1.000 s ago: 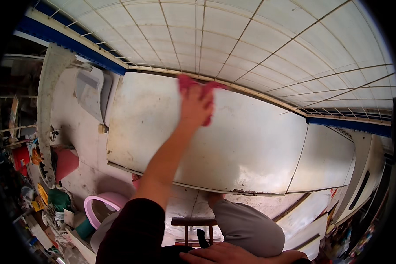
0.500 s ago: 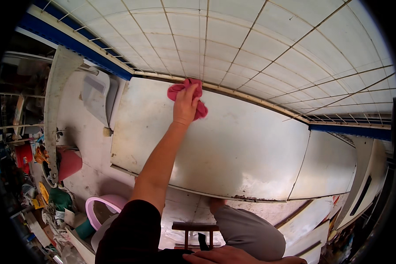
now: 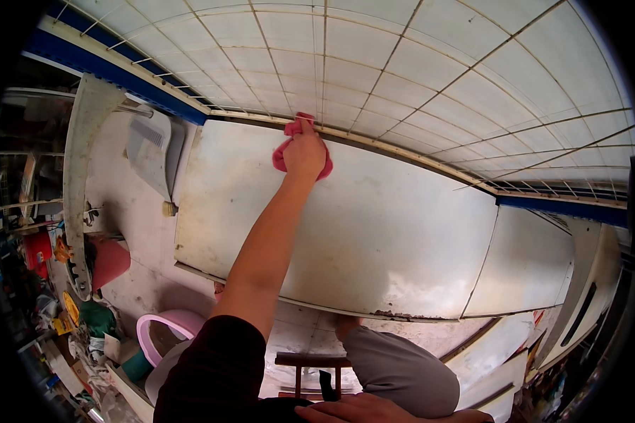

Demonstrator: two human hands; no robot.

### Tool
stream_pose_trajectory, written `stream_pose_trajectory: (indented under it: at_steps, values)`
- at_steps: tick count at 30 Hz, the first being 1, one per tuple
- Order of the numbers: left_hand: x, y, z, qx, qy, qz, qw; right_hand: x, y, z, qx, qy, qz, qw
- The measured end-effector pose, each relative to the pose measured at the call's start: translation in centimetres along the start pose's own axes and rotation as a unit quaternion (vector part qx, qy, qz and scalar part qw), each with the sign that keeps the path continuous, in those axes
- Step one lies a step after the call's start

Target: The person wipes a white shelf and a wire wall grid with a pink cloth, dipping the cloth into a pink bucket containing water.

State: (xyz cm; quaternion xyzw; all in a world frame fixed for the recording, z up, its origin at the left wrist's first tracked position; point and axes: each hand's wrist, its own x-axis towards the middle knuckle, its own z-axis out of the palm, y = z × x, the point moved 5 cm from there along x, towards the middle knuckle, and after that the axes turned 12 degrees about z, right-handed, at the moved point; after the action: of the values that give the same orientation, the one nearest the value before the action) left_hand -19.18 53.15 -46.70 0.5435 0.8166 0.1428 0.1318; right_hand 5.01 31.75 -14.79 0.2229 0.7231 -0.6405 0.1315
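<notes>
A crumpled red-pink cloth is pressed on the white board close to its far edge. My left hand is closed over the cloth, the arm stretched forward across the surface. One end of the cloth pokes up beyond the fingers against the rail at the base of the wire grid. Low in the picture, my right hand lies flat near my lap, its fingers extended and holding nothing. Brown stains and worn, chipped patches mark the board, mostly along its near edge.
A second white panel adjoins on the right. Left of the board are a grey plastic dustpan, a pink bucket and a pink basin. Cluttered shelves line the far left. A wooden stool stands between my legs.
My left hand has slid slightly farther and to the right with the cloth, whose end now reaches the rail. The right hand has stayed in place.
</notes>
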Motion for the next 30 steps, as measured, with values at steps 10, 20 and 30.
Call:
stream_pose_trajectory:
  at_steps: [10, 20, 30]
  values:
    - [-1.6, -0.9, -0.1, 0.161, -0.129, 0.097, 0.974, -0.4, -0.1, -0.2, 0.003, 0.011, -0.008, 1.0]
    - [-1.8, 1.4, 0.1, 0.004, -0.126, -0.009, 0.992, 0.0, -0.6, 0.8, -0.017, 0.006, -0.011, 1.0]
    - [-3.5, -7.5, -4.2, 0.02, 0.088, 0.071, 0.993, 0.6, -0.1, 1.1, -0.009, -0.036, 0.023, 0.999]
